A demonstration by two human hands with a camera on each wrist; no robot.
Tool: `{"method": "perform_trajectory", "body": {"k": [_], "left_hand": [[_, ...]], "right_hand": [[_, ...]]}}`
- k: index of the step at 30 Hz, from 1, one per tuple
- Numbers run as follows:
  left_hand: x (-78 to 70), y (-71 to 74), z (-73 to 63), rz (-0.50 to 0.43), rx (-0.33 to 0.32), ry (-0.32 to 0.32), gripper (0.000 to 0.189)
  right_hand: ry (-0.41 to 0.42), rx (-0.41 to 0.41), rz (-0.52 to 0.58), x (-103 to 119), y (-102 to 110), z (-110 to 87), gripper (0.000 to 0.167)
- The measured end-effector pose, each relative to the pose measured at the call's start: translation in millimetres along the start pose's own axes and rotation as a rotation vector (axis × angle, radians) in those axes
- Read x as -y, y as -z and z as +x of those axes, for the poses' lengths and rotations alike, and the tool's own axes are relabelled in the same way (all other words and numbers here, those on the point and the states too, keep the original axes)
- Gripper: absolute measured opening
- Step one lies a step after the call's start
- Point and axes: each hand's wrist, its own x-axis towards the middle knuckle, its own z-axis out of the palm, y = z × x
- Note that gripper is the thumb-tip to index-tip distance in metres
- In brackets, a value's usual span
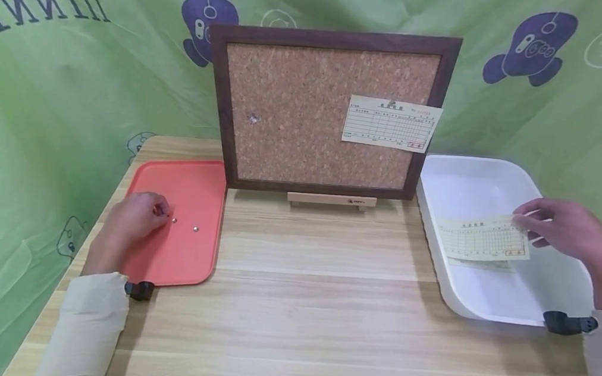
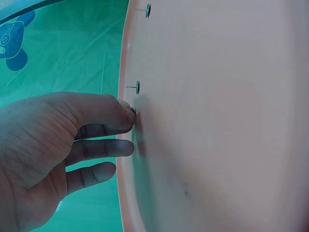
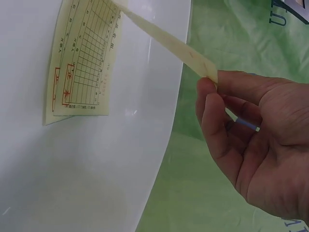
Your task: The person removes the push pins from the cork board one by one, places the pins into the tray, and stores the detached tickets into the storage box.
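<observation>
My left hand (image 1: 140, 214) is low over the red tray (image 1: 194, 184), thumb and forefinger pinched together. A small dark rim of a thumbtack (image 2: 133, 110) peeks out at those fingertips, mostly hidden. Two more thumbtacks (image 1: 196, 229) lie beside them on the tray, pins up. Over at the white bin (image 1: 528, 291), my right hand (image 1: 558, 227) pinches a printed paper receipt (image 1: 482, 236) by its right end. The raised receipt slants in the right wrist view, above other receipts (image 3: 82, 63) lying in the bin.
A dark-framed corkboard (image 1: 296, 116) leans on a small wooden stand (image 1: 332, 200) at the back of the table (image 1: 316, 326). One receipt (image 1: 387, 127) is pinned at its right side, overlapping the frame. A shiny tack (image 1: 253, 118) sits in the cork at left.
</observation>
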Motion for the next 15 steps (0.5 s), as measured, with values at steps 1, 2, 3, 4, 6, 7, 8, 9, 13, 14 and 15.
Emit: {"method": "perform_trajectory", "body": {"k": [1,2,3,4,6,7,8,9,13,14,15], "left_hand": [[-0.4,0.4,-0.8,-0.006,0.003,0.004,0.007],[-0.5,0.7,-1.4,-0.009,0.005,0.007,0.007],[-0.8,1.1,-2.1,-0.011,0.006,0.010,0.008],[-0.8,1.3,-2.5,-0.013,0.009,0.014,0.008],[-0.5,1.3,-2.8,-0.014,0.011,0.016,0.008],[-0.5,1.1,-2.8,-0.015,0.010,0.017,0.008],[-0.4,1.0,-2.7,-0.016,0.010,0.018,0.007],[-0.4,0.7,-2.5,-0.018,0.010,0.019,0.008],[-0.8,-0.2,-1.9,-0.026,0.006,0.012,0.009],[-1.0,-0.2,-1.9,-0.026,0.003,0.010,0.009],[-1.0,-0.1,-1.9,-0.022,0.000,0.006,0.009]], "right_hand": [[-0.001,0.017,0.002,-0.1,0.5,1.3,0.029],[0.000,0.034,-0.001,-0.1,1.0,2.6,0.030],[-0.004,0.049,-0.001,0.1,1.3,3.8,0.030],[-0.007,0.064,-0.003,0.2,1.6,4.7,0.030],[-0.013,0.089,-0.008,0.3,1.8,6.2,0.031],[-0.015,0.100,-0.009,0.3,1.9,6.7,0.030],[-0.017,0.107,-0.013,0.4,1.6,7.2,0.030],[-0.020,0.113,-0.013,0.4,1.4,7.5,0.029],[-0.027,0.129,-0.018,-0.6,2.1,8.3,0.028],[-0.029,0.133,-0.018,-0.8,2.4,8.5,0.029],[-0.031,0.138,-0.017,-1.1,2.6,8.9,0.029]]}}
